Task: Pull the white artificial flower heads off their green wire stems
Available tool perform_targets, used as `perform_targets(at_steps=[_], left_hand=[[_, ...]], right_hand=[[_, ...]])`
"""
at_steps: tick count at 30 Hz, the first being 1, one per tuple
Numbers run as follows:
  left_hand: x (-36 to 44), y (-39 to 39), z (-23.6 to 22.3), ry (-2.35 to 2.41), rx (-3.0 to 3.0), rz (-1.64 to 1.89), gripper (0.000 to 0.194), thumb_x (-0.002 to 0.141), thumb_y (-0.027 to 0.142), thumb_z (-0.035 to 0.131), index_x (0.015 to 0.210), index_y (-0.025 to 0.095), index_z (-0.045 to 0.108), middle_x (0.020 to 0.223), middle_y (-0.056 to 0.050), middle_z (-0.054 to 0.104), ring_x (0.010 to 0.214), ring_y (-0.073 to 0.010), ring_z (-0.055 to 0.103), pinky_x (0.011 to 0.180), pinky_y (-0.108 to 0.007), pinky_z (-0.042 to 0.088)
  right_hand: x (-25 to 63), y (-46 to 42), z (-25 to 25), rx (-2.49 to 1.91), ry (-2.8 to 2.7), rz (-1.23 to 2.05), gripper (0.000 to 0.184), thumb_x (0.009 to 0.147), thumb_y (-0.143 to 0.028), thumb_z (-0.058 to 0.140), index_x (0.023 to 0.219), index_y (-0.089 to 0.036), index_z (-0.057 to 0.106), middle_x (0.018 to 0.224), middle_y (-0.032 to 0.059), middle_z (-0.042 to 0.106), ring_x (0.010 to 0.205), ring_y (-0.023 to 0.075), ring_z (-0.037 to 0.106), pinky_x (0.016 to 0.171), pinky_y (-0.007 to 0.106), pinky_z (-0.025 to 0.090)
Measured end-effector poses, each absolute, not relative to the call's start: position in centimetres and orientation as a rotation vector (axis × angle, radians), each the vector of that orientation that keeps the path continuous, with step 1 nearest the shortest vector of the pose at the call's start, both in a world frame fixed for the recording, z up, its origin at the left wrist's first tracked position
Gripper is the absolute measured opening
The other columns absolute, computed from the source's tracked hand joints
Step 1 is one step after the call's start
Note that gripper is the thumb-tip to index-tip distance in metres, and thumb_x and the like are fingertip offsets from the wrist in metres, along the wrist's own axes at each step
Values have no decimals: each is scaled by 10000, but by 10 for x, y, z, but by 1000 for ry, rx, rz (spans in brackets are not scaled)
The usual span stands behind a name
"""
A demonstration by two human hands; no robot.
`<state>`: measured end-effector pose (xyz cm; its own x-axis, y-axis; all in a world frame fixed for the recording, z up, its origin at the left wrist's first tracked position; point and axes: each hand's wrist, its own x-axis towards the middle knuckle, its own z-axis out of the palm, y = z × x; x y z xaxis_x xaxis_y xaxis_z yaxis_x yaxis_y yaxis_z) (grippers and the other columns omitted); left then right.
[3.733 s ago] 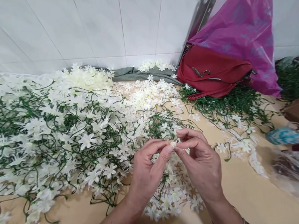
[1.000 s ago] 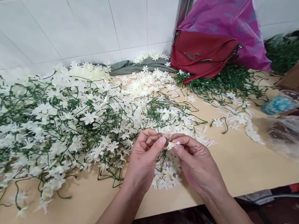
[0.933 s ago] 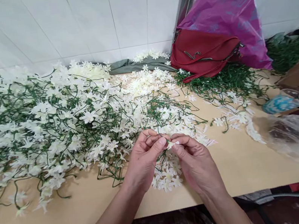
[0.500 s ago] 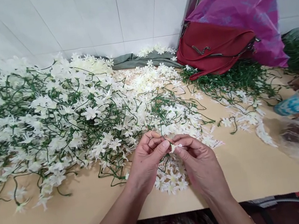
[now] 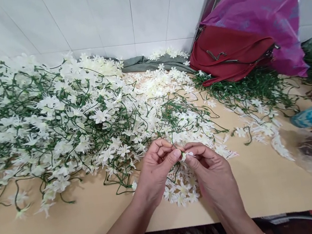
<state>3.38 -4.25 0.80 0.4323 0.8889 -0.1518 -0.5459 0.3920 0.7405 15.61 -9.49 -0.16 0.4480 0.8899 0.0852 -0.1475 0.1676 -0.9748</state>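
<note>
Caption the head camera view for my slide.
Left hand and right hand pinch a small white flower near a heap of white blossoms.

Workroom, seemingly; tiled wall (image 5: pixel 111 16); heaped artificial flowers (image 5: pixel 101 116).

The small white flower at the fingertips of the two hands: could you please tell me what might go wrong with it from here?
The small white flower is held only at the fingertips of the left hand and right hand, so it might slip. If dropped, it could be hard to pick out among the similar loose blossoms just below.

The green stems in the big flower pile cross one another, so a snagged one might drag its neighbours.
</note>
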Motion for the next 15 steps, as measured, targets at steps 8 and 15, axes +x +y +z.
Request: perform_targets(at_steps=[8, 15], left_hand=[[36, -46, 6, 593, 544, 979, 349, 747, 300, 930, 887, 188, 631, 799, 38, 696, 761, -72, 621, 796, -199, 485], [34, -41, 7, 591, 490, 959, 361, 724, 285, 945, 823, 176, 615, 760, 55, 674, 720, -58, 613, 804, -197, 510]], right_hand=[[155, -95, 0, -1234, -881, 813, 66, 875, -235, 777, 825, -238, 733, 993, 18, 704, 994, 164, 662, 917, 290, 528], [155, -85, 4, -1228, -935, 800, 70, 858, -211, 780, 815, -222, 726, 943, 21, 700, 910, 164, 663, 832, 275, 535]])
